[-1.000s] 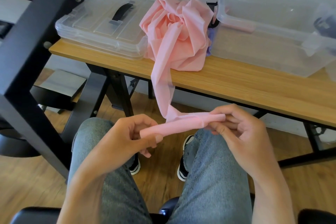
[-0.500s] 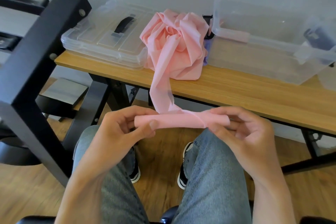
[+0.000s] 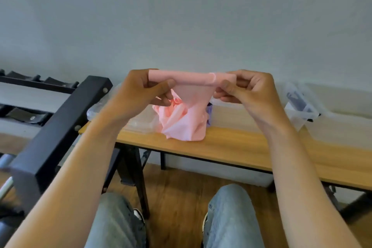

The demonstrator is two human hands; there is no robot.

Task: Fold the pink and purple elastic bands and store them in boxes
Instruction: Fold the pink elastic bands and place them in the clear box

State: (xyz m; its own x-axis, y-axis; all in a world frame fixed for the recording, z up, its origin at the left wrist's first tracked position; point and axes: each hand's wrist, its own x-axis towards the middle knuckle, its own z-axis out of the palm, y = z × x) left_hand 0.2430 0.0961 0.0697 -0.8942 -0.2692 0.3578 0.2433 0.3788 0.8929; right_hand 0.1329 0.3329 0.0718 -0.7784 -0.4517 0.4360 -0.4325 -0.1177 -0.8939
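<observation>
Both hands were raised above the surface. The left hand and right hand each pinched one end of the folded pink band with curled fingers; its loose remainder lay bunched on the surface below.

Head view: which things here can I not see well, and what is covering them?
- Purple band: only a sliver shows; the pink band heap covers the rest.
- Lidded box: mostly behind the left hand and forearm.
- Open box: partly behind the right hand; its contents are blurred.
- How many folds the held strip has: hidden inside each hand's grip.
- Black rack: blurred and cut by the left edge.
</observation>
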